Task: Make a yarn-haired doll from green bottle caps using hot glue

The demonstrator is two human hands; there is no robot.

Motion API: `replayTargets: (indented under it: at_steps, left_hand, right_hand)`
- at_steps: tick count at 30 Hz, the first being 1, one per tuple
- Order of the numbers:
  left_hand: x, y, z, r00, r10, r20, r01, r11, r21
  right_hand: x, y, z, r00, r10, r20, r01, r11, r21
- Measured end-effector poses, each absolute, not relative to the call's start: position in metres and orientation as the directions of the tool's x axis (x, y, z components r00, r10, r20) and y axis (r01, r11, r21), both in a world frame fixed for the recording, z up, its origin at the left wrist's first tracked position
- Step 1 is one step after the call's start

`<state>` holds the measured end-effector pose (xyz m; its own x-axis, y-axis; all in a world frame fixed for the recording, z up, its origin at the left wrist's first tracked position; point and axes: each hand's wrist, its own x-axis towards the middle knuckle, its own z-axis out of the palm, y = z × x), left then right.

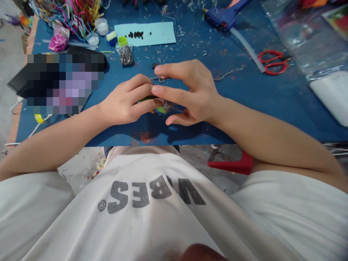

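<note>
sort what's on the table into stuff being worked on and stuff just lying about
In hand: green piece, pinched by left hand, right hand against it.
Lying about: red scissors, blue glue gun, light blue sheet, coloured cords.

Held piece (162, 108) at table (272, 108) centre; paper sheet (160, 34) behind, beads (136, 34) on it; glue gun (225, 16), scissors (272, 62) behind-right.
</note>
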<state>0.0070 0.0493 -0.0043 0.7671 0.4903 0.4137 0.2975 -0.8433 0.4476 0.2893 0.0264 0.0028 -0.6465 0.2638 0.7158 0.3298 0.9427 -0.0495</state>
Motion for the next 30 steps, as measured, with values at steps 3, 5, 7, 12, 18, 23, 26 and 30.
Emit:
replayTargets:
  at_steps: [3, 5, 7, 12, 18, 23, 26, 30]
  left_hand:
    - [0.008, 0.048, -0.008, 0.743, 0.523, 0.418, 0.303, -0.82, 0.485]
    - [0.009, 0.047, -0.008, 0.738, 0.523, 0.427, 0.302, -0.821, 0.484]
    - [0.009, 0.046, -0.008, 0.775, 0.43, 0.463, 0.27, -0.888, 0.371]
    - [0.005, 0.048, -0.009, 0.837, 0.193, 0.512, 0.194, -0.98, 0.052]
    - [0.008, 0.041, 0.0, 0.821, 0.372, 0.433, 0.288, -0.925, 0.249]
    - [0.011, 0.036, 0.0, 0.828, 0.41, 0.384, 0.28, -0.894, 0.351]
    - [0.01, 0.037, -0.003, 0.842, 0.422, 0.336, 0.3, -0.885, 0.357]
    - [0.007, 0.041, 0.0, 0.811, 0.487, 0.326, 0.344, -0.846, 0.408]
  right_hand:
    - [0.288, 0.023, 0.004, -0.679, 0.377, 0.63, 0.377, 0.915, -0.141]
    - [0.288, 0.024, 0.005, -0.678, 0.395, 0.62, 0.384, 0.909, -0.16]
    - [0.288, 0.027, 0.005, -0.676, 0.416, 0.608, 0.396, 0.901, -0.176]
    - [0.29, 0.033, 0.003, -0.648, 0.438, 0.623, 0.388, 0.894, -0.225]
    - [0.289, 0.028, 0.006, -0.653, 0.372, 0.66, 0.338, 0.923, -0.186]
    - [0.285, 0.052, -0.005, -0.303, 0.395, 0.867, 0.242, 0.912, -0.331]
    - [0.295, 0.076, -0.019, -0.129, 0.584, 0.802, 0.346, 0.784, -0.515]
    - [0.315, 0.097, -0.029, -0.257, 0.794, 0.551, 0.613, 0.575, -0.542]
